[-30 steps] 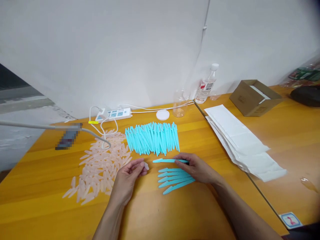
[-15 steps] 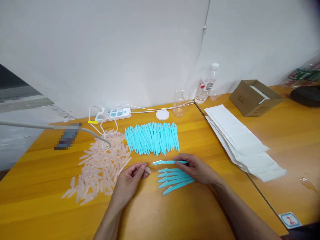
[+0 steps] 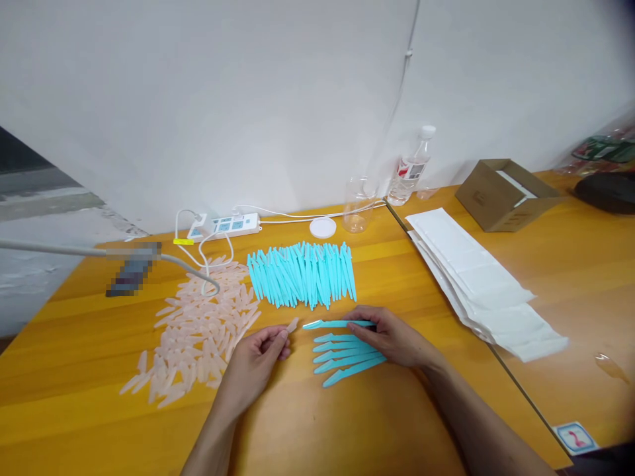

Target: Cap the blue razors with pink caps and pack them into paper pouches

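At eight o'clock from the gap between the hands, the left hand [image 3: 258, 357] is pinching a small pink piece [image 3: 292, 325] between thumb and fingers, its tip pointing toward one o'clock. The right hand [image 3: 389, 332], at three o'clock, is gripping a turquoise stick [image 3: 333, 324], whose free tip is pointing toward nine, near the pink piece but apart from it. A fan of similar sticks [image 3: 346, 361] is spreading at four o'clock; the right hand is hiding the far ends, and I cannot tell whether it is touching them. A row of turquoise sticks [image 3: 303, 276] is lying at twelve, a pile of pink pieces [image 3: 201, 330] is covering nine, and a clear jar [image 3: 358, 215] is standing at one.
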